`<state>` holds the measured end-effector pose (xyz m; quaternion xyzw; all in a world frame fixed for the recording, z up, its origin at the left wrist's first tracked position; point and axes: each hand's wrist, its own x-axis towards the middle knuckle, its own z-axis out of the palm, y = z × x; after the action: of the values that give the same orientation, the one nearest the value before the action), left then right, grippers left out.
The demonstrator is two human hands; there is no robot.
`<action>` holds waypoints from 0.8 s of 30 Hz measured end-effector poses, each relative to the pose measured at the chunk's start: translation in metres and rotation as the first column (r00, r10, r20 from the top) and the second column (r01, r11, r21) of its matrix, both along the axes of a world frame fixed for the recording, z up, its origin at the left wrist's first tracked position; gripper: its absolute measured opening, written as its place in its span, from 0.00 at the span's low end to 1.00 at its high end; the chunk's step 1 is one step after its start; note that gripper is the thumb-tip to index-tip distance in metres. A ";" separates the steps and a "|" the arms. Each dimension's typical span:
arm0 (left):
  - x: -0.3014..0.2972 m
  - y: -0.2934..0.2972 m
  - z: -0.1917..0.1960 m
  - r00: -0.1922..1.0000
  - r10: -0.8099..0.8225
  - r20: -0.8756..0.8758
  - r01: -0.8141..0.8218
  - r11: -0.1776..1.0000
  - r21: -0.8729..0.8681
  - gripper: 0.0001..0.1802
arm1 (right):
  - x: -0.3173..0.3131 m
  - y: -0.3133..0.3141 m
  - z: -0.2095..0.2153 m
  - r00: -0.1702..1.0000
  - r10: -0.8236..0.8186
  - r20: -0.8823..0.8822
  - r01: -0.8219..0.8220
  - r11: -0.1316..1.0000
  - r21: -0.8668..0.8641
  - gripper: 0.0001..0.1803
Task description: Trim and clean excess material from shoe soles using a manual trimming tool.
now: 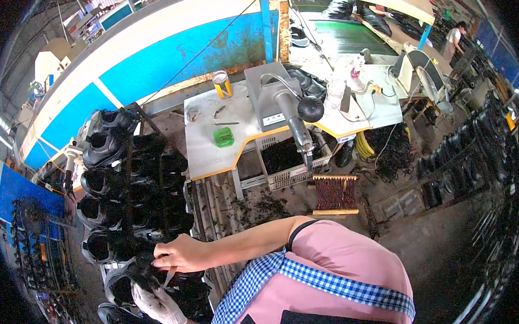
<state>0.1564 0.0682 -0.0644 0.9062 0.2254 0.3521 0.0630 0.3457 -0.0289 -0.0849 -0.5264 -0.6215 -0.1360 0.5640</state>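
My left hand (158,307), in a white glove, grips the near side of a black shoe (120,289) by its collar. The shoe sits on a rack among other black shoes (101,248). My right hand (183,253), bare, is just beyond it over the same shoe, its fingers closed together. Below those fingers juts a thin pale strip (170,276), apparently held by them; its kind is not clear. Both hands hide part of the shoe.
Ahead stands a pale worktable (206,156) with a grey machine (268,103), a green tape roll (223,137) and a yellow can (222,85). Beneath it is a crate (298,174) of black scraps. A wooden-ended bundle (335,194) lies on the floor. Another person (454,40) works far right.
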 end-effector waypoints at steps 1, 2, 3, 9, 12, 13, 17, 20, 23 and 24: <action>0.001 0.001 -0.003 1.000 0.019 -0.005 -0.019 0.999 0.030 0.22 | 0.002 0.001 -0.001 0.999 0.015 0.037 -0.013 0.999 -0.048 0.12; 0.001 0.002 -0.006 0.999 0.038 -0.009 -0.037 0.997 0.061 0.22 | 0.004 0.001 -0.001 0.997 0.032 0.073 -0.024 0.995 -0.096 0.12; 0.000 0.003 -0.008 0.999 0.036 -0.008 -0.035 0.997 0.062 0.22 | 0.005 0.002 0.000 0.997 0.029 0.074 -0.022 0.995 -0.095 0.12; -0.008 0.010 -0.015 0.998 0.017 -0.057 -0.016 1.000 0.010 0.26 | 0.004 -0.001 0.007 0.990 0.025 0.137 0.010 0.969 -0.247 0.12; -0.007 0.011 -0.015 0.994 0.051 -0.100 -0.045 0.997 0.065 0.27 | 0.008 -0.001 0.009 0.978 0.051 0.201 0.009 0.958 -0.286 0.10; -0.007 0.010 -0.014 0.991 0.058 -0.121 -0.050 0.996 0.070 0.27 | 0.009 0.000 0.010 0.967 0.055 0.251 0.023 0.954 -0.300 0.09; -0.004 0.007 -0.013 0.995 0.039 -0.093 -0.036 0.999 0.038 0.26 | 0.010 0.001 0.011 0.946 0.034 0.322 0.093 0.924 -0.371 0.12; -0.002 0.002 -0.005 0.988 0.061 -0.143 -0.043 0.991 0.125 0.26 | 0.011 0.004 0.012 0.964 0.094 0.247 0.012 0.918 -0.397 0.12; -0.011 0.015 -0.012 0.988 0.061 -0.141 -0.035 0.983 0.180 0.28 | 0.010 0.006 0.014 0.964 0.147 0.221 -0.072 0.946 -0.315 0.13; -0.014 0.017 -0.015 0.988 0.060 -0.141 -0.035 0.983 0.178 0.28 | 0.008 0.007 0.013 0.975 0.152 0.165 -0.106 0.960 -0.261 0.13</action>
<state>0.1427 0.0852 -0.0793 0.9258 0.2192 0.3050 -0.0421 0.3539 -0.0221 -0.0718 -0.5369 -0.7160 -0.0670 0.4412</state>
